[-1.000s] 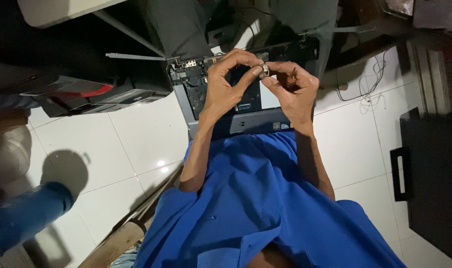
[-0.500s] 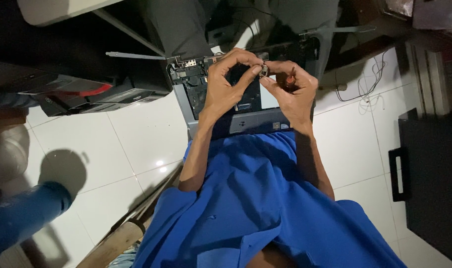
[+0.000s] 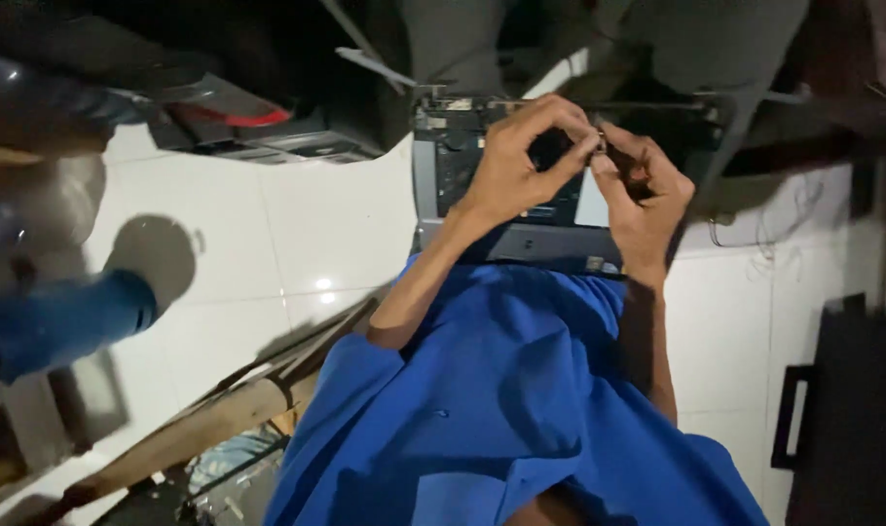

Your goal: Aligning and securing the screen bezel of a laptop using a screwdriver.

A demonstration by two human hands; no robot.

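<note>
My left hand (image 3: 521, 161) and my right hand (image 3: 643, 200) meet fingertip to fingertip above an opened laptop (image 3: 521, 209) with its circuit board bare. Between the thumbs and forefingers of both hands sits a small metallic part (image 3: 600, 144), too small to name. The laptop lies on the white tiled floor (image 3: 316, 224) in front of my blue shirt (image 3: 492, 409). Its far edge disappears into shadow.
A grey device with a red mark (image 3: 258, 122) lies at the upper left. A blue cylindrical object (image 3: 63, 321) is at the left edge. A wooden stick (image 3: 200, 429) runs along the lower left. A black case with a handle (image 3: 842, 409) stands at right; thin cables (image 3: 784, 214) lie beyond it.
The view has shifted a little. Both hands stay together over the laptop, pinching the same small part.
</note>
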